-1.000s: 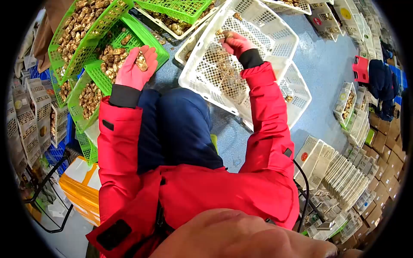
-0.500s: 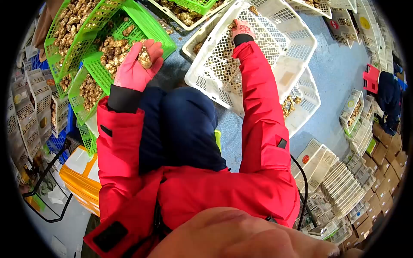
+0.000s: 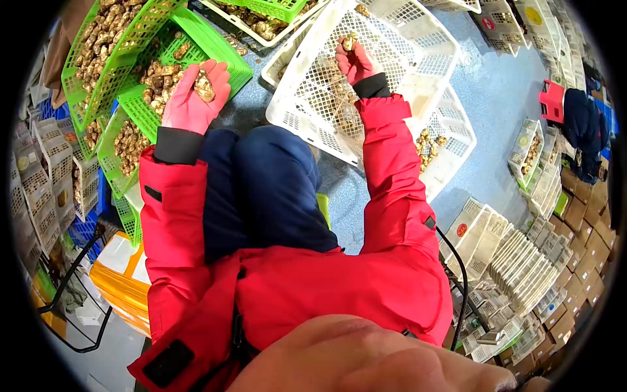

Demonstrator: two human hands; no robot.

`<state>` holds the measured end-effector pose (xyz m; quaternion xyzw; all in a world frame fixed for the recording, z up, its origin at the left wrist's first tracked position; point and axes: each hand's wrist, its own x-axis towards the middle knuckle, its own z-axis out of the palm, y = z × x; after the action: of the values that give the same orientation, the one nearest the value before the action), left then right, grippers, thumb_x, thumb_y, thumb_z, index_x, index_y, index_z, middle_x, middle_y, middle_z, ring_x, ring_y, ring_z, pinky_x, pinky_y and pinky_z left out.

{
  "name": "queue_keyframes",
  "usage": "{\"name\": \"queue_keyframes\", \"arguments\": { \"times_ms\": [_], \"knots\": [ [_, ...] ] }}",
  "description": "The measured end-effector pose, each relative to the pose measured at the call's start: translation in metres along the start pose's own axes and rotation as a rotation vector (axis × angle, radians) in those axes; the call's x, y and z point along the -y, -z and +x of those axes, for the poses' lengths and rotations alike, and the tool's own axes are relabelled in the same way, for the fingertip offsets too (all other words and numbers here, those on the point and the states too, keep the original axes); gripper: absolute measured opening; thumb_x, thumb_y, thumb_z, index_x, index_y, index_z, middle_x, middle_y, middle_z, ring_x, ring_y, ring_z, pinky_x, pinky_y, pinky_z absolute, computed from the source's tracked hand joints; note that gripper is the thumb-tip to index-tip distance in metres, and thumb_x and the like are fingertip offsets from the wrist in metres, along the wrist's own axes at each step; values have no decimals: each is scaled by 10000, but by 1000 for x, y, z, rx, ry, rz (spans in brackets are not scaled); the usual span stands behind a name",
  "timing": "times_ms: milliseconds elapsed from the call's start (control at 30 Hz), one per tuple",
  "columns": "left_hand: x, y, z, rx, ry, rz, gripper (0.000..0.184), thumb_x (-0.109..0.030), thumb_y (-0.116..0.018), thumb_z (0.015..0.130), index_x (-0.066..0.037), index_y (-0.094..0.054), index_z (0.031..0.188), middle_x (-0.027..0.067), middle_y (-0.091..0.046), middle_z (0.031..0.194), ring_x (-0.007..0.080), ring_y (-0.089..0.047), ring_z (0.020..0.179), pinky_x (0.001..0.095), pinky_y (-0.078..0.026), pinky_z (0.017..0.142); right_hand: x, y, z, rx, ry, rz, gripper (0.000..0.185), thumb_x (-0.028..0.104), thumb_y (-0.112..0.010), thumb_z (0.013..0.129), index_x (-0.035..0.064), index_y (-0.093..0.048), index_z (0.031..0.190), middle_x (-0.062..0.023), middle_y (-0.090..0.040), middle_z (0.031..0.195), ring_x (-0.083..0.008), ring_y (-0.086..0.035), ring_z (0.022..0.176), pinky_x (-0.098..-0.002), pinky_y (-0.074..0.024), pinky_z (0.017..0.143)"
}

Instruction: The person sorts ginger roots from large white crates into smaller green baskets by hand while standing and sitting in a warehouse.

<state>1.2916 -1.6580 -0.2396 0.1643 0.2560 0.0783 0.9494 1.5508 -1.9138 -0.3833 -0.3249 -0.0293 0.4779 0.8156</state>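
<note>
My left hand point(image 3: 196, 98) is palm up beside the green crates, with a brown, knobbly mushroom-like piece point(image 3: 204, 86) resting in it under bent fingers. Over the large white crate point(image 3: 313, 134), my right hand point(image 3: 356, 64) holds a smaller pale-brown piece point(image 3: 350, 42) at its fingertips. Brown pieces point(image 3: 160, 81) are heaped in the green crate point(image 3: 140, 108) left of my left hand. More pieces point(image 3: 428, 147) lie in a lower white crate point(image 3: 454, 160) by my right forearm.
Another full green crate point(image 3: 124, 59) is tilted at the upper left. An orange-taped box point(image 3: 121, 287) is at the lower left. White crates point(image 3: 522, 268) are stacked at the right, near cartons point(image 3: 578, 261). A red stool point(image 3: 552, 101) stands by a person in dark clothes point(image 3: 581, 130).
My right hand has drawn back from the white crate's far side and turned up, a piece now visible in its fingers. My left hand still holds its piece. The view has shifted slightly.
</note>
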Motion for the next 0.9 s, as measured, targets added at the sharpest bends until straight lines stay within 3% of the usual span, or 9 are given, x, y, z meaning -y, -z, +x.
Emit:
{"name": "queue_keyframes", "arguments": {
  "times_ms": [100, 200, 333, 400, 533, 600, 667, 700, 900],
  "knots": [
    [-1, 0, 0, -9, 3, 1, 372, -229, -402, 914, 21, -388, 1190, 168, -467, 1201, 274, -531, 1012, 389, -454, 846, 6, -32, -12, 74, -7, 8, 474, 274, -538, 851, 16, -391, 1221, -142, -547, 1046, -192, -584, 863, -290, -498, 724],
    [-1, 0, -1, -14, 10, 9, 367, -227, -407, 912, 18, -393, 1185, 166, -470, 1199, 271, -532, 1012, 387, -456, 843, 9, -52, -16, 80, 76, -93, 537, 271, -549, 848, 38, -314, 1272, -125, -559, 982, -172, -576, 792, -271, -485, 684],
    [-1, 0, 0, -6, 5, 6, 369, -228, -403, 914, 21, -395, 1185, 171, -475, 1192, 275, -532, 1013, 387, -459, 841, 11, -58, -12, -88, 92, -301, 451, 266, -570, 837, 25, -430, 1192, -115, -579, 945, -148, -584, 785, -248, -490, 670],
    [-1, 1, 0, -3, 0, 13, 370, -229, -398, 915, 22, -393, 1187, 174, -471, 1195, 279, -531, 1014, 388, -459, 841, 11, -45, -8, -163, 60, -362, 354, 261, -583, 827, 16, -540, 1078, -116, -619, 879, -154, -603, 693, -253, -500, 612],
    [-1, -1, -2, 2, 12, -37, 374, -229, -393, 917, 28, -391, 1189, 178, -469, 1196, 280, -534, 999, 385, -459, 835, 16, -20, -9, -208, -19, -441, 390, 284, -615, 791, 11, -554, 1063, -137, -628, 859, -171, -609, 657, -259, -498, 574],
    [-1, 0, 1, -17, 7, -28, 377, -227, -397, 916, 30, -388, 1191, 178, -469, 1195, 278, -534, 996, 383, -459, 832, 18, -6, -6, -271, -46, -474, 310, 213, -559, 809, -2, -564, 1031, -164, -623, 854, -194, -601, 623, -287, -496, 544],
    [-1, 1, 1, -29, 0, -25, 378, -225, -402, 915, 31, -386, 1193, 177, -469, 1194, 277, -534, 994, 382, -460, 829, 23, 9, 2, -155, -144, -197, 280, 154, -521, 815, -5, -554, 1043, -169, -620, 872, -198, -599, 631, -292, -497, 547],
    [-1, 0, 2, -28, -5, -23, 378, -223, -405, 914, 30, -385, 1193, 176, -470, 1194, 276, -534, 994, 381, -460, 828, 23, 15, 8, -276, -181, -299, 299, 139, -512, 832, 0, -521, 1096, -165, -614, 903, -202, -605, 681, -293, -504, 579],
    [0, -2, 1, -39, -11, 25, 370, -224, -411, 912, 27, -394, 1183, 171, -477, 1186, 275, -540, 990, 381, -462, 828, 10, -19, 2, -23, 20, -251, 531, 128, -597, 793, 51, -354, 1259, -145, -551, 1044, -210, -578, 861, -294, -492, 723]
  ]
}}
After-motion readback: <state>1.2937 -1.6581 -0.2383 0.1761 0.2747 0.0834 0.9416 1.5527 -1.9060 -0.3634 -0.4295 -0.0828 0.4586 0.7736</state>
